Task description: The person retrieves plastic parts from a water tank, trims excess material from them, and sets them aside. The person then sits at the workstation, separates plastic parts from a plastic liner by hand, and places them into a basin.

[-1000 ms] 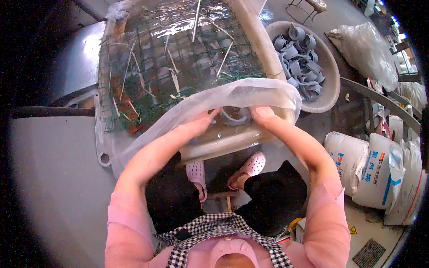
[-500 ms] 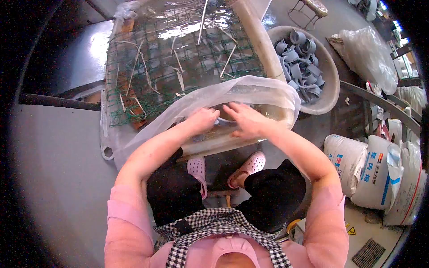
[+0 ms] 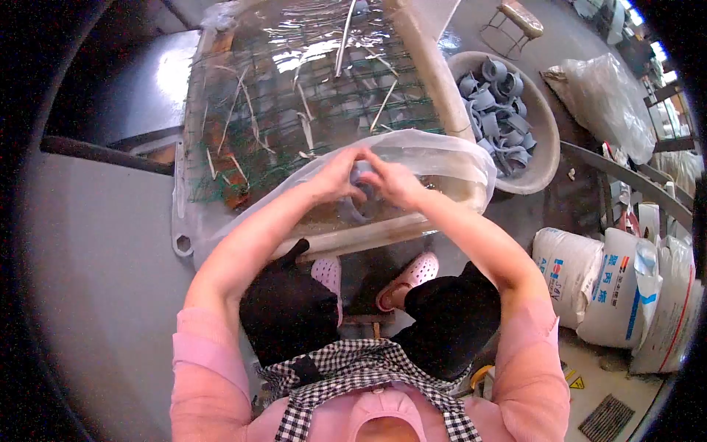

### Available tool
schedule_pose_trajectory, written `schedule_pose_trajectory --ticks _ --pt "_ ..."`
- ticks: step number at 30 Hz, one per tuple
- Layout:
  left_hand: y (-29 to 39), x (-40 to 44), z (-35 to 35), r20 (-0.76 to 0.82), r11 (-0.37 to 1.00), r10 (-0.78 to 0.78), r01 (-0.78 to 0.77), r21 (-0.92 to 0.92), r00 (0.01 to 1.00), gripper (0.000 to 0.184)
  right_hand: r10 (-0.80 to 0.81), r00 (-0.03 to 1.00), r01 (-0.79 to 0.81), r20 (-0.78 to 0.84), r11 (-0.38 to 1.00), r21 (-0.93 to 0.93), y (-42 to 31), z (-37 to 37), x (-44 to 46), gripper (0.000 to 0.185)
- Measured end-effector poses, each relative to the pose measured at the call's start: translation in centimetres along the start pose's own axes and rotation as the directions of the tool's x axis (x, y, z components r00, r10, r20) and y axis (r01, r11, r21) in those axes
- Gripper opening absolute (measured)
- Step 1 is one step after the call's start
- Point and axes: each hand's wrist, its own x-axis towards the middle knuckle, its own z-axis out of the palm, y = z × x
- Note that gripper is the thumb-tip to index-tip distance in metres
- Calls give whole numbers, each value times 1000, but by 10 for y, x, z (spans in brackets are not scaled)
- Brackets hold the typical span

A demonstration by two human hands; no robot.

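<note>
Over the near end of a water-filled tub [image 3: 328,241], my left hand [image 3: 335,178] and my right hand [image 3: 392,181] meet at the fingertips. A curved grey plastic piece [image 3: 361,174] shows between them, partly covered by my fingers; both hands are closed around it. Just below, another grey curved shape [image 3: 356,212] appears in the water, blurred. A sheer white mesh cloth [image 3: 442,145] drapes along the tub's rim beside my wrists. Beyond my hands, green netting [image 3: 283,110] with white strips lies across the water.
A round basin [image 3: 546,166] of grey curved plastic pieces [image 3: 501,118] stands right of the tub. Full white sacks [image 3: 611,287] sit farther right, near a metal rail [image 3: 626,173]. A stool [image 3: 521,20] is at the back. My pink clogs [image 3: 412,280] are below the tub.
My hands have drawn together and moved slightly away from me. The right hand's fingers, spread before, now curve in toward the left hand around the grey piece. The view has shifted a little.
</note>
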Motion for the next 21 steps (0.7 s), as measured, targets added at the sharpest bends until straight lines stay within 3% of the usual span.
schedule_pose_trajectory --ticks 2,3,4,6,8,9,10,11,14,15,17,18,19,20,21 --pt "25 -1 -12 35 989 -141 142 -43 989 56 169 976 -172 140 985 9 -17 -15 -1 67" --pt "3 -3 1 -63 998 -16 20 66 998 41 140 985 -148 101 986 76 -17 -9 0 63" --pt "-1 -3 5 -71 997 -26 31 69 997 41 131 985 -140 110 987 77 -14 -3 3 63" --pt "-2 2 13 -155 990 -37 57 132 987 35 240 970 -224 -31 939 259 -6 4 12 65" --pt "14 7 4 -242 982 -77 116 151 967 25 284 959 -281 15 936 211 -1 -8 16 70" --pt "21 14 -6 -149 920 -389 375 -117 909 20 273 960 -280 63 931 232 0 -13 15 63" --pt "22 20 -11 23 720 -636 605 -340 771 19 263 959 -283 110 925 255 -2 -14 15 57" --pt "2 21 3 -15 562 -613 423 -711 790 25 189 980 -197 56 945 261 -6 -10 10 55" --pt "13 30 6 40 430 -766 558 -710 641 27 155 987 -120 -47 895 430 10 25 16 66" --pt "14 29 8 37 431 -768 559 -708 639 27 347 937 -289 -34 827 482 -9 18 15 47" --pt "12 31 9 154 106 -676 302 -948 721 24 365 928 -271 -79 803 530 10 25 21 38" --pt "17 24 -2 157 106 -681 308 -945 715 24 396 912 -265 -110 772 578 21 32 22 29" --pt "26 13 -25 25 493 -672 472 -731 740 26 351 921 -216 -166 819 532 31 35 22 14" --pt "31 0 -46 -83 760 -607 547 -351 790 28 351 923 -216 -160 814 538 32 32 18 14" --pt "30 -18 -62 225 761 -610 641 -100 760 33 398 916 -303 -51 769 563 28 22 15 13"
